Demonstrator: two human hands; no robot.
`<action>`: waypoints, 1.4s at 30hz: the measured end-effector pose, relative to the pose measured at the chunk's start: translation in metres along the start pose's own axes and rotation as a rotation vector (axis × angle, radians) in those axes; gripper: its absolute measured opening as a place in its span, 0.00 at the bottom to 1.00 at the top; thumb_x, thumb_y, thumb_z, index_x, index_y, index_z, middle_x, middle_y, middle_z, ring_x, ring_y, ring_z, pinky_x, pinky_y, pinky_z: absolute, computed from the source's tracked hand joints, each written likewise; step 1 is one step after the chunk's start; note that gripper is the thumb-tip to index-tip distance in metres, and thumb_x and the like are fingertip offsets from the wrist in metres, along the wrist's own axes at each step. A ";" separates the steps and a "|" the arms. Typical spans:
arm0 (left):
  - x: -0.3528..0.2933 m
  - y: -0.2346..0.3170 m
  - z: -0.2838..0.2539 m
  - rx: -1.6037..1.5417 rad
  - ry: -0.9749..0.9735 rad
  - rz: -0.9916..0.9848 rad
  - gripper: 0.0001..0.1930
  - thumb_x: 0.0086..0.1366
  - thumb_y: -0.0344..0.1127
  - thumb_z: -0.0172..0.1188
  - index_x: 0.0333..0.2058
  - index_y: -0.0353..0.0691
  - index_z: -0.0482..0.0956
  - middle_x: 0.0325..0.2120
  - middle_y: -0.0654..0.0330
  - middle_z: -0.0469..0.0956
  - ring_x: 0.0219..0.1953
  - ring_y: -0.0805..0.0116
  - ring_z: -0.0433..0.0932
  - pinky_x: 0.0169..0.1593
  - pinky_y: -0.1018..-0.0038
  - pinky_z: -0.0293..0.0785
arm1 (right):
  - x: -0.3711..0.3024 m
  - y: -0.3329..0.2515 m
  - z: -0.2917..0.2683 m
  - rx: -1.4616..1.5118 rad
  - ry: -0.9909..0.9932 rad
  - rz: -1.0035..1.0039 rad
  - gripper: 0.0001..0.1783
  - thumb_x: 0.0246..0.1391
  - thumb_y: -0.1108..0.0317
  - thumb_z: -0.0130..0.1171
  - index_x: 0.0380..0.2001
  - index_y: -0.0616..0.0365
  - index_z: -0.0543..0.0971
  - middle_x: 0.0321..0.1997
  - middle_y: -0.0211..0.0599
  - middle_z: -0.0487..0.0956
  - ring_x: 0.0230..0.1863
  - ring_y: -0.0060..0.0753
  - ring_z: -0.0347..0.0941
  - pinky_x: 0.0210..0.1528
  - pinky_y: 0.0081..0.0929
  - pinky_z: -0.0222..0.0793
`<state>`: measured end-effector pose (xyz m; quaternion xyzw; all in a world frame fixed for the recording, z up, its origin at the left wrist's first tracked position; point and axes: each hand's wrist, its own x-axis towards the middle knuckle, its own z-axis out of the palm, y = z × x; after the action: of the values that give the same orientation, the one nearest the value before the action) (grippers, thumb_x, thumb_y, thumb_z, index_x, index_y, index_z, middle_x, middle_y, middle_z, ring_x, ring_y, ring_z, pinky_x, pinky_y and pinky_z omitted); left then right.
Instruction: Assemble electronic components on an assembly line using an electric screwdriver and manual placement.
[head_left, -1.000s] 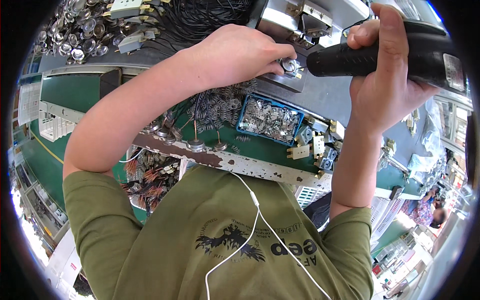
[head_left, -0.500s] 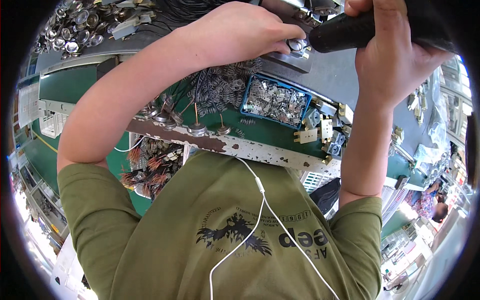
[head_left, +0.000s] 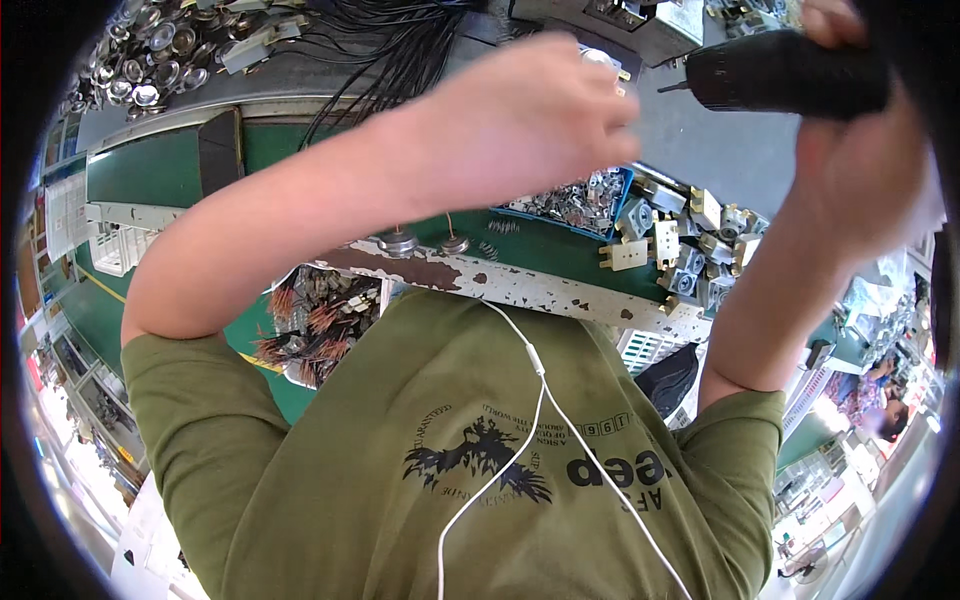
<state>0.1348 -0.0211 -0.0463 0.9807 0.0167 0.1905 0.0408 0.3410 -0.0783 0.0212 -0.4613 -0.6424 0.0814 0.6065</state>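
My right hand (head_left: 860,180) is wrapped round a black electric screwdriver (head_left: 790,75), whose thin bit points left over the grey work surface. Motion blurs my left hand (head_left: 540,110); its fingers look curled, and what they hold, if anything, is hidden. Just beyond its knuckles shows a small white and metal part (head_left: 605,62). Below my left hand, a blue tray (head_left: 625,190) full of small metal pieces is partly covered by it.
Several metal-and-cream blocks (head_left: 665,240) lie right of the tray. Black cables (head_left: 400,45) spread behind my left forearm, with metal cups (head_left: 160,65) heaped far left. Two round metal pieces with upright stems (head_left: 398,243) stand at the chipped near edge (head_left: 500,285). A bin of wired parts (head_left: 320,330) sits below.
The screwdriver has drawn back to the right and its bit now shows, away from the small part. My left hand has shifted nearer to me and to the right.
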 end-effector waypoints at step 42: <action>-0.017 -0.031 0.005 -0.031 0.144 -0.288 0.06 0.60 0.37 0.69 0.30 0.47 0.80 0.27 0.66 0.79 0.37 0.65 0.80 0.43 0.67 0.71 | 0.034 -0.008 0.056 0.156 0.112 -0.041 0.09 0.62 0.76 0.65 0.44 0.65 0.77 0.39 0.44 0.85 0.23 0.23 0.78 0.25 0.21 0.76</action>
<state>0.1201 0.0082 -0.0602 0.9512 0.1572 0.2528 0.0816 0.2950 -0.0337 0.0364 -0.4034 -0.6084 0.0929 0.6771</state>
